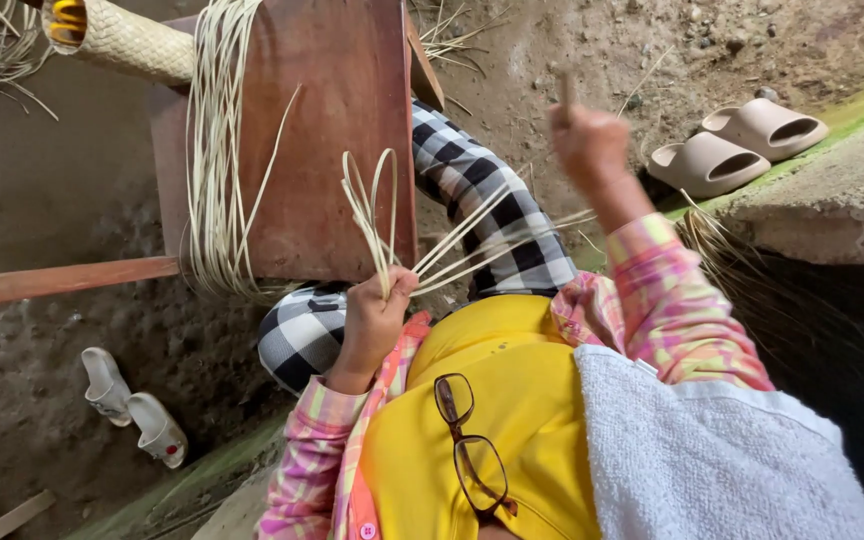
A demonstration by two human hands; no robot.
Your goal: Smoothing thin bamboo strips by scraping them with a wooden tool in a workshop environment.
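No packages, labels, signs or screens were visible anywhere in the head view.

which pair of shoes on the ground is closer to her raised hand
The tan slides, lying on the dirt near the right hand; the white shoes lie far off, lower left.
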